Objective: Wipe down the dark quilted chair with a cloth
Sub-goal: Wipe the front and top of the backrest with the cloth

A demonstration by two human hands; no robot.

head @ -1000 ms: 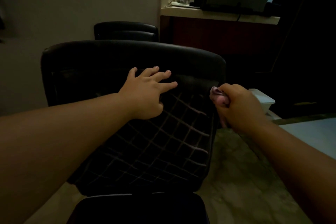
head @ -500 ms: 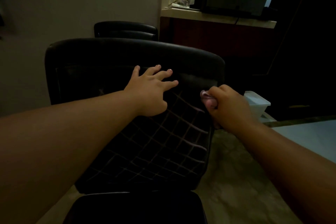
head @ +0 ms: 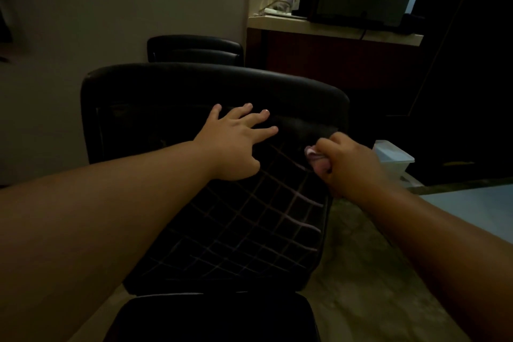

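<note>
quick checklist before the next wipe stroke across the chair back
1. Cloth gripped by right hand: ok.
2. Cloth touching the chair: ok, at the backrest's right side.
3. Left hand bracing the backrest, fingers spread flat: ok.
4. Left hand out of the cloth's path: not ok if the stroke goes left.
5. Dirt left on the quilting: cannot tell, too dark.
6. Tub right of the chair clear of the elbow: cannot tell.

Dark quilted chair [head: 236,219] upright; pale cloth [head: 315,157] (seemingly pinkish) against its backrest.
</note>
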